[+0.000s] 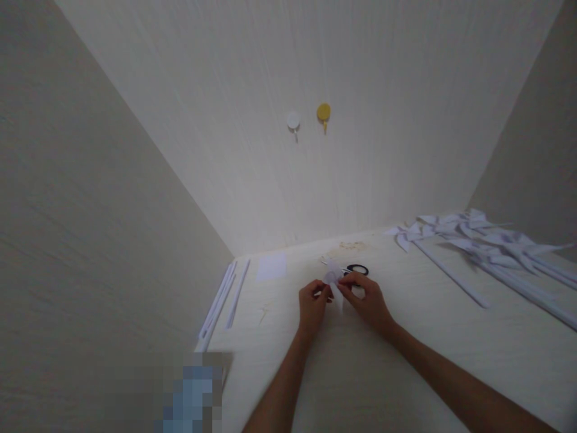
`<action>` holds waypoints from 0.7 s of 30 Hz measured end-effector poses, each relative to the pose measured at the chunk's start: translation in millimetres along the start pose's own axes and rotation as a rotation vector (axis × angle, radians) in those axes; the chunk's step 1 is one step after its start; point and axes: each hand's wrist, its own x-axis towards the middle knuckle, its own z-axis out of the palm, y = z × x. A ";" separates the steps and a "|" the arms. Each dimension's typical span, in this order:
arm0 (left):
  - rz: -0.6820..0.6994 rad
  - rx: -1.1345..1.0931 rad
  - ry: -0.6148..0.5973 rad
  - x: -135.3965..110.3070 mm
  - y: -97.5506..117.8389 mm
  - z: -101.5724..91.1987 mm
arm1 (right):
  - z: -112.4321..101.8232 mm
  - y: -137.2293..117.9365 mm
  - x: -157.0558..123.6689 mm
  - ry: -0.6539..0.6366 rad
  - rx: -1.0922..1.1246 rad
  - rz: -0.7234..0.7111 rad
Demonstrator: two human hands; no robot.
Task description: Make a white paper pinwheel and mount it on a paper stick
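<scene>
A white paper pinwheel (332, 277), its blades curled and standing out, is held up between both hands over the pale tabletop. My left hand (312, 307) pinches its lower left side with closed fingers. On the right side, the thumb and fingertips of my right hand (367, 299) close on the paper as well. Just behind them lies a pair of scissors (357, 269) with black handles, its blades partly hidden by the paper. Fingers cover part of the pinwheel's centre.
Rolled white paper sticks (238, 294) lie at the left. Near the wall is a square white sheet (271, 266). Several finished paper pinwheels on sticks (451, 282) are heaped at the right. White (293, 120) and yellow (323, 112) hooks are on the wall. A blurred-out patch (192, 391) covers the lower left.
</scene>
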 end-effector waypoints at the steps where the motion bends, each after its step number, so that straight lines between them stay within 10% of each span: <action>1: 0.004 0.005 0.001 -0.5 0.0 0.4 | 0.0 -1.1 -0.5 0.005 -0.002 -0.001; 21: 0.015 0.018 0.002 -0.7 1.2 0.3 | 0.6 7.2 1.4 -0.022 -0.046 0.027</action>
